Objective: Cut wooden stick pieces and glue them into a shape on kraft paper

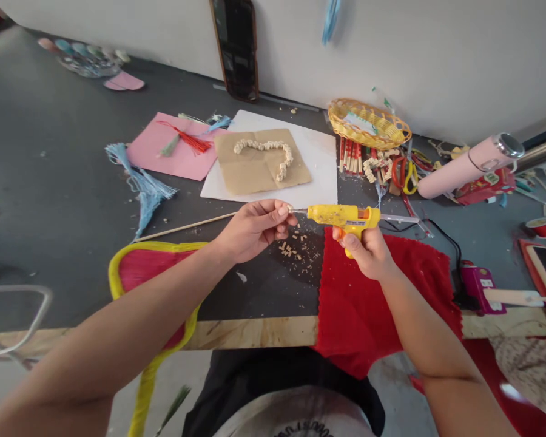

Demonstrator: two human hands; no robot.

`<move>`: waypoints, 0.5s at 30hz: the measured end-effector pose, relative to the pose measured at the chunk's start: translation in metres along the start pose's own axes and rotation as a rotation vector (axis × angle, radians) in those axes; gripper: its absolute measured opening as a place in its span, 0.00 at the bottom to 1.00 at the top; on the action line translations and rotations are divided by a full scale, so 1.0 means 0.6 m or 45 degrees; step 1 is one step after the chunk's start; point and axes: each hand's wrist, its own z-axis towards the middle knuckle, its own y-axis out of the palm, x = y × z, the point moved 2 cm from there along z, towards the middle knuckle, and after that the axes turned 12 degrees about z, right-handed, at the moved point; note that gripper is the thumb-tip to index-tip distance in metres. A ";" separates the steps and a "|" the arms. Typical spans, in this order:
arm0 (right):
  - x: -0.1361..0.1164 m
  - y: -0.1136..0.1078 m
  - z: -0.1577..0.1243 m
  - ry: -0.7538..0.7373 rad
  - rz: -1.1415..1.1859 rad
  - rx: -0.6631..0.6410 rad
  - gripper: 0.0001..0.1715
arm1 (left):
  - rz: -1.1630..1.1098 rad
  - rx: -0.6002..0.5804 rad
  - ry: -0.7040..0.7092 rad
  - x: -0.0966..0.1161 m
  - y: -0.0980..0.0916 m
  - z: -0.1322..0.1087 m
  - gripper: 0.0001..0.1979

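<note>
My right hand (361, 246) is wrapped round the handle of a yellow glue gun (339, 215), its nozzle pointing left. At the nozzle tip, my left hand (264, 224) pinches a small pale piece (290, 209). Short wooden bits (290, 250) lie scattered on the dark table just below. Behind the hands, a curved chain of pale pieces (266, 145) rests on brown paper (232, 173), which lies on a white sheet (325, 164). A thin wooden stick (186, 227) extends left from beside my left hand.
Red cloth (364, 303) hangs over the front edge below my right hand. A yellow basket (368, 124), scissors (409, 176) and a pink bottle (468, 167) stand or lie at the back right. A phone (236, 48) leans on the wall. Blue tassels (143, 188) lie left.
</note>
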 end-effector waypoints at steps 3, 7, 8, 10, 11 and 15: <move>0.000 0.001 0.001 -0.013 -0.002 -0.007 0.17 | 0.000 0.003 -0.007 0.001 0.000 -0.001 0.09; -0.001 0.002 0.002 -0.011 0.004 -0.011 0.16 | 0.002 -0.001 -0.009 0.001 0.001 -0.001 0.08; -0.001 0.002 0.001 -0.009 -0.001 -0.014 0.16 | 0.001 -0.002 -0.011 0.001 0.001 -0.001 0.09; -0.001 0.002 0.001 -0.009 -0.009 -0.019 0.16 | 0.000 -0.001 -0.017 0.001 0.001 -0.001 0.09; -0.001 0.001 0.001 -0.008 -0.010 -0.021 0.16 | 0.001 0.001 -0.020 0.001 0.002 -0.001 0.09; -0.001 0.001 -0.001 -0.008 -0.017 -0.013 0.15 | 0.011 0.003 -0.020 0.001 0.002 -0.002 0.09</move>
